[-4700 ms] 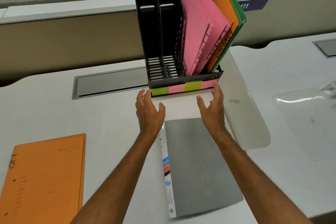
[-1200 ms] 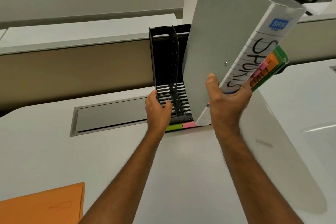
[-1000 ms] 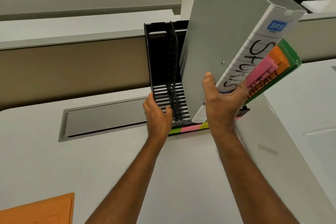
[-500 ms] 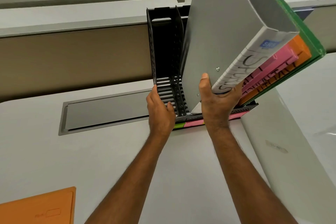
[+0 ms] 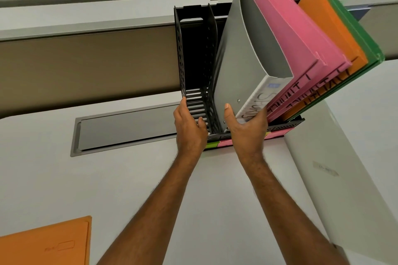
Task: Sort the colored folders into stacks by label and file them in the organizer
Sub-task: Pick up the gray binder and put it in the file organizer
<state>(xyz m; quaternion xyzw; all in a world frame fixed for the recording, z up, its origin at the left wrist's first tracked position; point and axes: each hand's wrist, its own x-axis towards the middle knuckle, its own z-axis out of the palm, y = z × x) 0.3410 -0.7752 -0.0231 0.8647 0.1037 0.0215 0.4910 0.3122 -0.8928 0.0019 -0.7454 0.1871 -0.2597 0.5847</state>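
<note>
A black slotted organizer (image 5: 195,60) stands on the desk. A grey binder (image 5: 245,56) with "SPORTS" on its white spine leans in the second slot from the left, tilted right. My right hand (image 5: 247,129) grips its lower spine. My left hand (image 5: 189,127) holds the organizer's front left corner. To the binder's right lean two pink folders (image 5: 295,45), an orange folder (image 5: 331,28) and a green folder (image 5: 357,23). The leftmost slot holds nothing. Another orange folder (image 5: 45,243) lies flat at the bottom left.
A grey recessed cable hatch (image 5: 125,131) sits in the desk left of the organizer. A white curved divider panel (image 5: 336,178) rises on the right. A tan partition (image 5: 86,71) runs behind. Coloured sticky labels (image 5: 217,143) line the organizer's front.
The grey binder has sunk lower into its slot and tilted back, uncovering the pink, orange and green folders behind it. My right hand followed it down. My left hand stayed on the organizer.
</note>
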